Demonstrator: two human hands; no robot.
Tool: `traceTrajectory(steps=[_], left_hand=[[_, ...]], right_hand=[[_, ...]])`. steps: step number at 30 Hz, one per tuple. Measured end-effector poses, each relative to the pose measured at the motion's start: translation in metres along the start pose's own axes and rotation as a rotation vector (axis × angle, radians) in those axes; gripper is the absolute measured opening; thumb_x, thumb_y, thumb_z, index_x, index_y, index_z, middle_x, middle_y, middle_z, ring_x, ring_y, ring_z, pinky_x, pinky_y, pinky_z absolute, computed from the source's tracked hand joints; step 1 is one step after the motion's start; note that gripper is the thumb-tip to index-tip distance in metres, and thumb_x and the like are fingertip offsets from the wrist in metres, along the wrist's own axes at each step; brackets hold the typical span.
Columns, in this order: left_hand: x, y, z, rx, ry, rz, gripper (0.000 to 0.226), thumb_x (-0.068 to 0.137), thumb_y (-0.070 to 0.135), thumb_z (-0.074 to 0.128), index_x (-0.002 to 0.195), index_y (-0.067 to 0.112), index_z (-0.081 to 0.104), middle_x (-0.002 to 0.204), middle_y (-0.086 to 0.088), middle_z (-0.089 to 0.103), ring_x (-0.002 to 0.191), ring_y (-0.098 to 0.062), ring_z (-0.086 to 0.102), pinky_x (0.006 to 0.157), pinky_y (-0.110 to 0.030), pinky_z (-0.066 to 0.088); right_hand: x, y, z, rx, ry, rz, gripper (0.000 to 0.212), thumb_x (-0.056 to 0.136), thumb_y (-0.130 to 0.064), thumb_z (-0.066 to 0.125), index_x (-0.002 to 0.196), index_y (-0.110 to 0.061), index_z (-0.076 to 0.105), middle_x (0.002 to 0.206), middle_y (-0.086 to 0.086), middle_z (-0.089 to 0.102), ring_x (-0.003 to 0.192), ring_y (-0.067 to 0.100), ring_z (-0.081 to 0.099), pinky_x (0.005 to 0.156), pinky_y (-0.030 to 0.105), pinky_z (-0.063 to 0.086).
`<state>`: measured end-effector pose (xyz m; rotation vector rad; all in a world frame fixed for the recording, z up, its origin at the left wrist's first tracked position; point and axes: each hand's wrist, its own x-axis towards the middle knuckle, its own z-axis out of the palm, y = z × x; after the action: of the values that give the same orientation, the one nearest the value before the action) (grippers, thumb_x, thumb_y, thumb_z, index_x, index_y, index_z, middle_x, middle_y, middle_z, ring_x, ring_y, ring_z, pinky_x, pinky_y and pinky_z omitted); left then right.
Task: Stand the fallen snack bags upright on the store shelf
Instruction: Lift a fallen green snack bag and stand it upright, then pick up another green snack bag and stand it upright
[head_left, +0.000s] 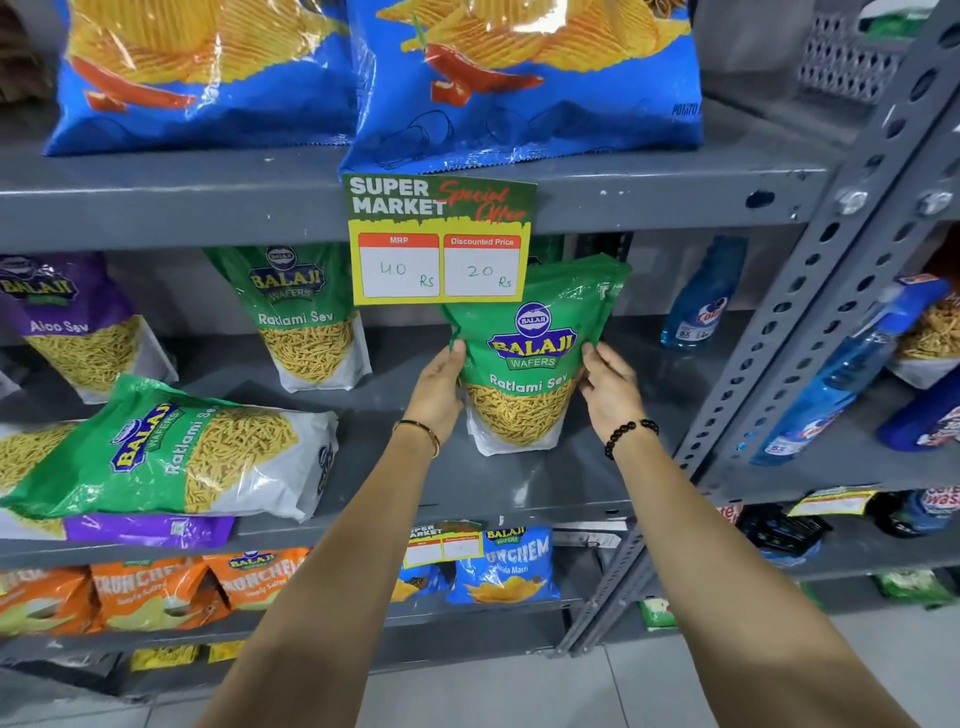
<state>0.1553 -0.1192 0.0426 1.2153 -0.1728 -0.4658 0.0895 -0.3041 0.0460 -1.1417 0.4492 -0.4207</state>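
1. The grey metal middle shelf (545, 483) carries the snack bags.
2. A green Ratlami Sev bag (524, 364) stands upright on it, right of centre, its top leaning slightly right.
3. A second green Ratlami Sev bag (306, 317) stands upright further back, to the left.
4. A purple Aloo Sev bag (78, 322) stands at the far left, tilted.
5. A fallen green bag (171, 457) lies on its side at the front left, resting on a flat purple bag (150, 530).
6. A blue spray bottle (701, 296) leans at the back right.
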Motion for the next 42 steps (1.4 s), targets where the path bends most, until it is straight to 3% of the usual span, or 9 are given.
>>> traceTrajectory(steps=[8, 15, 19, 20, 21, 25, 28, 30, 42], left_hand=[[-0.050, -0.003, -0.032, -0.029, 0.286, -0.092, 0.043, 0.089, 0.028, 0.058, 0.128, 0.014, 0.048, 0.138, -0.003, 0.049, 0.131, -0.020, 0.040, 0.103, -0.036, 0.031], [-0.126, 0.005, -0.085, -0.132, 0.268, -0.179, 0.043, 0.091, 0.038, 0.050, 0.128, 0.019, 0.045, 0.134, -0.007, 0.046, 0.127, -0.023, 0.043, 0.106, -0.038, 0.034], [-0.164, 0.005, -0.118, -0.164, 0.275, -0.236, 0.057, 0.092, 0.042, 0.046, 0.140, 0.013, 0.035, 0.148, -0.009, 0.038, 0.135, -0.027, 0.038, 0.107, -0.039, 0.034], [-0.171, 0.006, -0.128, -0.181, 0.313, -0.254, 0.057, 0.092, 0.042, 0.045, 0.140, 0.011, 0.035, 0.148, -0.011, 0.039, 0.135, -0.028, 0.038, 0.107, -0.039, 0.034], [-0.175, 0.006, -0.137, -0.204, 0.364, -0.275, 0.057, 0.092, 0.043, 0.046, 0.137, 0.009, 0.038, 0.145, -0.014, 0.043, 0.132, -0.030, 0.041, 0.107, -0.040, 0.035], [-0.178, 0.013, -0.168, -0.330, 0.556, -0.310, 0.036, 0.086, 0.049, 0.053, 0.082, 0.013, 0.055, 0.053, -0.007, 0.056, 0.050, -0.017, 0.048, 0.062, -0.025, 0.049], [-0.170, 0.016, -0.179, -0.440, 0.596, -0.320, 0.064, 0.085, 0.053, 0.052, 0.131, 0.009, 0.045, 0.118, -0.015, 0.061, 0.109, -0.030, 0.057, 0.112, -0.037, 0.033], [-0.165, 0.021, -0.180, -0.511, 0.673, -0.285, 0.076, 0.084, 0.055, 0.050, 0.142, 0.011, 0.029, 0.152, -0.013, 0.030, 0.141, -0.031, 0.028, 0.117, -0.039, 0.022], [-0.120, 0.019, -0.177, -0.731, 0.920, -0.101, 0.071, 0.084, 0.063, 0.041, 0.134, 0.014, 0.042, 0.136, -0.010, 0.051, 0.107, -0.025, 0.053, 0.096, -0.035, 0.043]], right_hand=[[-0.038, 0.025, 0.012, 0.010, 0.334, 0.086, 0.051, 0.091, -0.021, 0.056, 0.138, -0.007, 0.041, 0.147, 0.010, 0.043, 0.133, 0.022, 0.041, 0.114, 0.040, 0.030], [-0.102, 0.063, 0.069, 0.020, 0.445, 0.154, 0.028, 0.094, -0.012, 0.046, 0.117, 0.001, 0.053, 0.109, 0.010, 0.051, 0.107, 0.026, 0.049, 0.098, 0.040, 0.040], [-0.138, 0.088, 0.124, -0.115, 0.286, 0.175, 0.014, 0.092, -0.015, 0.050, 0.102, -0.007, 0.053, 0.097, 0.017, 0.052, 0.132, 0.042, 0.031, 0.096, 0.048, 0.041], [-0.143, 0.092, 0.136, -0.219, 0.211, 0.161, 0.020, 0.092, -0.021, 0.051, 0.105, -0.006, 0.054, 0.092, 0.013, 0.051, 0.097, 0.013, 0.034, 0.092, 0.044, 0.042], [-0.146, 0.096, 0.147, -0.324, 0.138, 0.148, 0.030, 0.091, -0.025, 0.051, 0.109, -0.001, 0.056, 0.093, 0.012, 0.051, 0.098, 0.025, 0.049, 0.092, 0.042, 0.042], [-0.146, 0.102, 0.193, -0.595, -0.021, 0.062, 0.048, 0.090, -0.027, 0.055, 0.120, 0.011, 0.052, 0.125, 0.027, 0.057, 0.111, 0.029, 0.055, 0.096, 0.037, 0.040], [-0.140, 0.103, 0.224, -0.804, -0.183, 0.026, 0.052, 0.090, -0.033, 0.053, 0.134, -0.005, 0.046, 0.140, 0.015, 0.050, 0.128, 0.027, 0.047, 0.104, 0.032, 0.035], [-0.132, 0.107, 0.240, -0.880, -0.260, 0.002, 0.052, 0.091, -0.033, 0.052, 0.136, -0.009, 0.043, 0.140, 0.013, 0.050, 0.127, 0.026, 0.048, 0.102, 0.030, 0.036], [-0.070, 0.124, 0.302, -1.227, -0.572, -0.060, 0.055, 0.092, -0.040, 0.046, 0.139, -0.011, 0.041, 0.147, 0.009, 0.043, 0.133, 0.027, 0.042, 0.108, 0.035, 0.034]])
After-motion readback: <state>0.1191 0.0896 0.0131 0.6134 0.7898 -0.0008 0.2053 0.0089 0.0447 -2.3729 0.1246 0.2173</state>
